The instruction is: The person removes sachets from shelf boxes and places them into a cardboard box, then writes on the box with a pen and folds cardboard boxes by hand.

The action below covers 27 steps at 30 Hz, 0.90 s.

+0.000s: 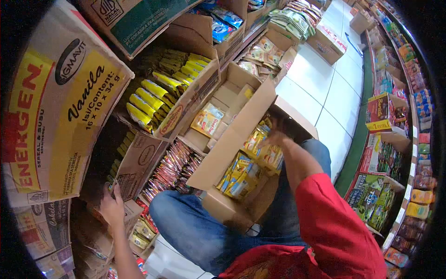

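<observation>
An open cardboard box point(232, 160) stands tilted between my knees, its flaps folded out. Yellow sachet packs point(239, 176) lie inside it in bundles. My right hand point(277, 137) reaches into the upper part of this box, over more yellow packs point(257, 139); its fingers are smeared by motion, so any grip is unclear. At the left, my left hand point(112, 204) is beside a brown carton point(141, 156) on the shelf. Its fingers are closed around something small that I cannot make out.
A carton of yellow sachets point(153, 97) and a half-filled carton point(204, 107) stand on the left. Pink sachets point(169, 167) are below them. A large Energen carton point(65, 107) rises at far left. White tiles point(320, 93) run toward the right-hand shelf point(388, 186).
</observation>
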Each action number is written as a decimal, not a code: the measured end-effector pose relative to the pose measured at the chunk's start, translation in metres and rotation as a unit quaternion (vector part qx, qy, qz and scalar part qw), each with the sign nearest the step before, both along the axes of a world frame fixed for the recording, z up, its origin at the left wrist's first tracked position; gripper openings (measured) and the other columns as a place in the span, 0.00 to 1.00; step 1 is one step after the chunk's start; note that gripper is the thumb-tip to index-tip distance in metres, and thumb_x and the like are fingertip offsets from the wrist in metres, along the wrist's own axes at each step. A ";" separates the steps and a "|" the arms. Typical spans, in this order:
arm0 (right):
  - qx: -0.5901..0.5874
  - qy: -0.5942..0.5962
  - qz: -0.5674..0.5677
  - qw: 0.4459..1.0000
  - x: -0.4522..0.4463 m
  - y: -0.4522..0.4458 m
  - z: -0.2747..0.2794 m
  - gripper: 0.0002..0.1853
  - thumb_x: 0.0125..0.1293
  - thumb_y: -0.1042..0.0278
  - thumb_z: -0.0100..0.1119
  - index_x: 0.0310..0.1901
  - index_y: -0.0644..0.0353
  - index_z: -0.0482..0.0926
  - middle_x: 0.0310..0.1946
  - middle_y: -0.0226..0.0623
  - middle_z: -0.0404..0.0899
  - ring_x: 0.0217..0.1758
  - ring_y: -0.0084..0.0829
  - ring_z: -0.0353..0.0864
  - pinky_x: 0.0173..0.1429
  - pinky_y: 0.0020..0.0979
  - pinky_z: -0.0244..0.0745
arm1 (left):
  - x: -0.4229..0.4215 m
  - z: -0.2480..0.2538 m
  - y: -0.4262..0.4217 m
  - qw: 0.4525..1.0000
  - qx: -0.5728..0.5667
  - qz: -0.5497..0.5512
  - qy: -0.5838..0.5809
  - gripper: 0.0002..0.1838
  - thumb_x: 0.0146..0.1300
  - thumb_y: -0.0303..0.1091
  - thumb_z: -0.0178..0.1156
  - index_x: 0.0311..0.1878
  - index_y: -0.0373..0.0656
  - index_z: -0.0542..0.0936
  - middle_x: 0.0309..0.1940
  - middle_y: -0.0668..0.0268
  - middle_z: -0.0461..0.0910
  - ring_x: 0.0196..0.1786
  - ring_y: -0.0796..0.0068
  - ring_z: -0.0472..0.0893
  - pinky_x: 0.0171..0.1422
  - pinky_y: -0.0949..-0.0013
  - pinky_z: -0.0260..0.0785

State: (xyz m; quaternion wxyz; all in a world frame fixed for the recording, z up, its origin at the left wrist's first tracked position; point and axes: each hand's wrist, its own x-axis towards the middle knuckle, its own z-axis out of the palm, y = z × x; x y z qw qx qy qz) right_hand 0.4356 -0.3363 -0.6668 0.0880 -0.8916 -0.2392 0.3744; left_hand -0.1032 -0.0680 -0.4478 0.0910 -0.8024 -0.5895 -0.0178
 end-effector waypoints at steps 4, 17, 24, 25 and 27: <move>-0.105 0.192 -0.014 0.976 0.026 0.007 0.025 0.71 0.26 0.33 0.82 0.74 0.59 0.58 0.72 0.47 0.64 0.75 0.45 0.63 0.75 0.45 0.60 | -0.004 -0.003 -0.001 0.999 -0.021 0.031 0.020 0.32 0.71 0.62 0.48 0.62 0.45 0.77 0.39 0.44 0.83 0.43 0.43 0.82 0.47 0.45 0.72; -0.159 0.107 0.081 0.978 0.007 0.015 0.022 0.57 0.29 0.32 0.81 0.63 0.59 0.77 0.66 0.45 0.74 0.71 0.43 0.70 0.71 0.43 0.67 | -0.002 -0.003 0.000 1.000 -0.015 0.023 0.009 0.31 0.71 0.60 0.48 0.61 0.43 0.77 0.42 0.44 0.83 0.44 0.41 0.82 0.49 0.46 0.73; -0.132 -0.111 0.182 0.968 -0.091 0.015 0.087 0.75 0.33 0.32 0.77 0.78 0.60 0.43 0.72 0.63 0.57 0.77 0.61 0.50 0.74 0.71 0.36 | 0.002 0.002 0.000 0.998 -0.039 0.040 0.024 0.32 0.71 0.61 0.48 0.61 0.42 0.77 0.43 0.45 0.83 0.44 0.42 0.82 0.48 0.46 0.73; -0.127 -0.098 0.198 0.967 -0.096 0.013 0.091 0.75 0.32 0.32 0.77 0.78 0.60 0.44 0.74 0.62 0.54 0.79 0.62 0.44 0.72 0.77 0.27 | 0.000 -0.001 0.000 0.999 -0.027 0.034 0.032 0.32 0.71 0.61 0.47 0.61 0.42 0.77 0.42 0.45 0.83 0.44 0.42 0.82 0.48 0.45 0.73; -0.130 -0.112 0.211 0.962 -0.095 0.012 0.083 0.77 0.30 0.31 0.78 0.78 0.60 0.42 0.73 0.63 0.56 0.80 0.62 0.43 0.72 0.77 0.26 | -0.001 -0.001 0.002 0.999 -0.011 0.027 0.039 0.33 0.71 0.62 0.46 0.61 0.42 0.77 0.42 0.45 0.83 0.44 0.42 0.82 0.48 0.45 0.73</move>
